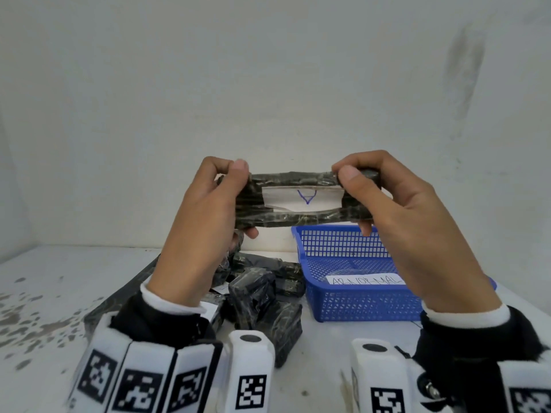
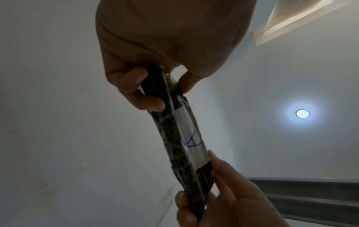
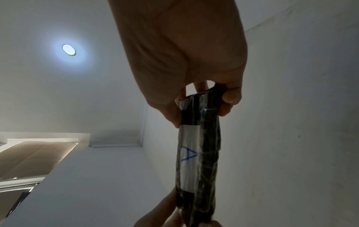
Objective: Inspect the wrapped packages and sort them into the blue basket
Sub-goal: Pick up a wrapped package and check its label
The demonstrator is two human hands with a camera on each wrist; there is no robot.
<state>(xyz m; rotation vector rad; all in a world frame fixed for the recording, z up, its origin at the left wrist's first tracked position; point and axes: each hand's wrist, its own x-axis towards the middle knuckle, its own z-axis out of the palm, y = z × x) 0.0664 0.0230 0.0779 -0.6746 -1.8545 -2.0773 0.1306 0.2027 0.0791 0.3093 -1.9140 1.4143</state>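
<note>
I hold one dark wrapped package [image 1: 301,217] up in front of the wall, level, with both hands. Its white label [image 1: 301,198] faces me and bears a blue letter A, seen upside down. My left hand [image 1: 205,210] grips the left end, thumb on top, fingers behind. My right hand [image 1: 384,204] grips the right end the same way. In the left wrist view the package [image 2: 174,145] runs between the two hands; in the right wrist view the package [image 3: 202,153] does too. The blue basket [image 1: 351,302] stands on the table below my right hand.
A pile of several more dark wrapped packages [image 1: 262,296] lies on the white table [image 1: 59,293] to the left of the basket. A white note [image 1: 366,280] reading ABNORMAL lies inside the basket. A white wall rises close behind.
</note>
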